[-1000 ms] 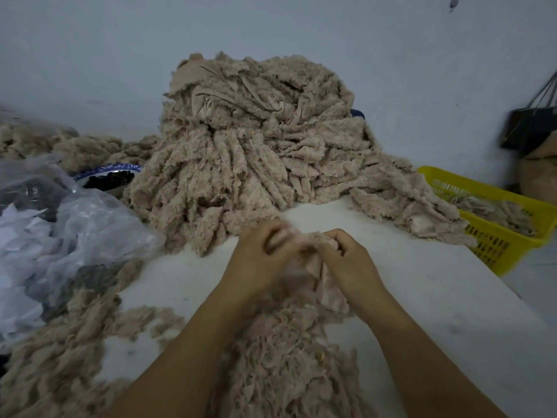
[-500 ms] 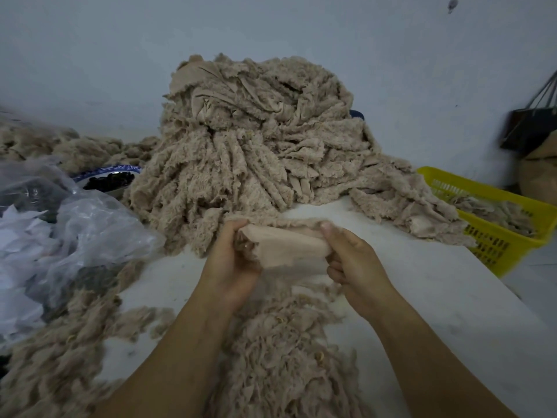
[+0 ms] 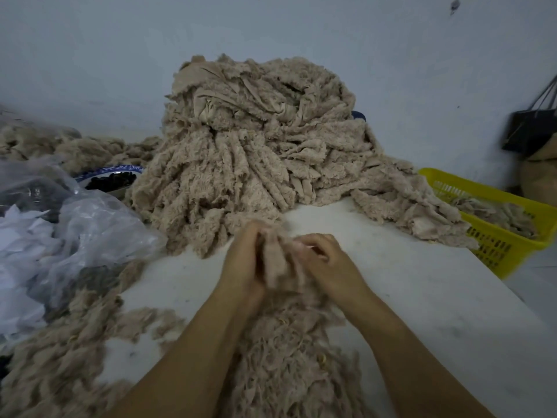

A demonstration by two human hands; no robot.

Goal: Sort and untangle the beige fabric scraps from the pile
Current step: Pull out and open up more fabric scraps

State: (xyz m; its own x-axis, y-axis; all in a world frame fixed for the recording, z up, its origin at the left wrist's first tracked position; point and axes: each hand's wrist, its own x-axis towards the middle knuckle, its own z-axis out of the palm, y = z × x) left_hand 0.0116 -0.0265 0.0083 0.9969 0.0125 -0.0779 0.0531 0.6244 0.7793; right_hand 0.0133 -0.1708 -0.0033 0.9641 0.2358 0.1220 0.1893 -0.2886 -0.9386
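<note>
Hands first: the left hand (image 3: pixel 244 260) and right hand (image 3: pixel 328 267) meet at the centre of the frame, both clenched on one beige scrap (image 3: pixel 278 263) bunched between them; fingers curl round it from either side, though blur hides exactly which ones pinch where. My guess is they hold it close and just above the table (image 3: pixel 407 297) so one piece can be teased out without dragging the whole lot along; its lower end runs down into the loose heap (image 3: pixel 286 357) at lower centre, so it's probably not free yet.

Big pile (image 3: pixel 256 146) sits upper centre against the wall (image 3: pixel 391 55), near the hands, which makes sense for the supply; it's a mound of long fluffy strips draped downward like a mop head, with smoother flat fabric folded in near the top. Texture is shaggy and fleece-like, frayed at the edges; soft stuff that snags on itself, so I'd expect hard tugging to just tighten the knots.

Yellow basket (image 3: pixel 512 245) at the right edge is a plastic lattice thing with some beige pieces inside; looks like a spot for sorted ones, but that's a guess. Crinkly clear plastic bag (image 3: pixel 90 230) fills the left side with white bits in it; a blue-rimmed bowl (image 3: pixel 111 176) of dark stuff peeks out behind it, can't tell what.
</note>
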